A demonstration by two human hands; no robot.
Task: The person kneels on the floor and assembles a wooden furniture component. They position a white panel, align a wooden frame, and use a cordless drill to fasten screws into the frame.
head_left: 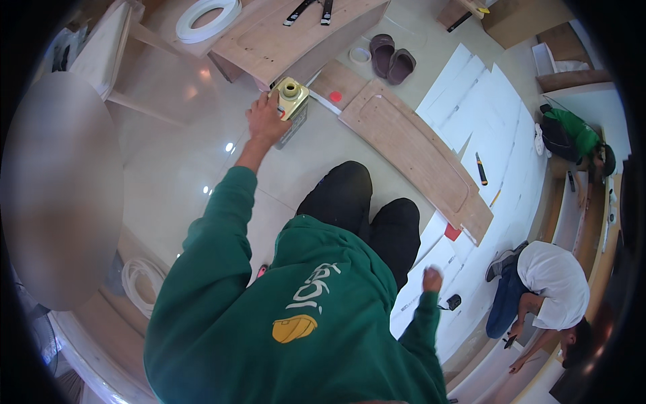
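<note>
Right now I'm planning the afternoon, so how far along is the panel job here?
Done: shaped wooden panels lie cut on the floor. In hand: the left hand grips a yellow metal can with its cap off; the right hand is a closed fist over white sheets. Left: a white edging roll sits coiled, unused.

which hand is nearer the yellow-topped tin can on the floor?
Left. The left hand is on the tin can, gripping its side. The right hand is fisted far off, low by the white sheets on the person's other side, nowhere near the can.
</note>
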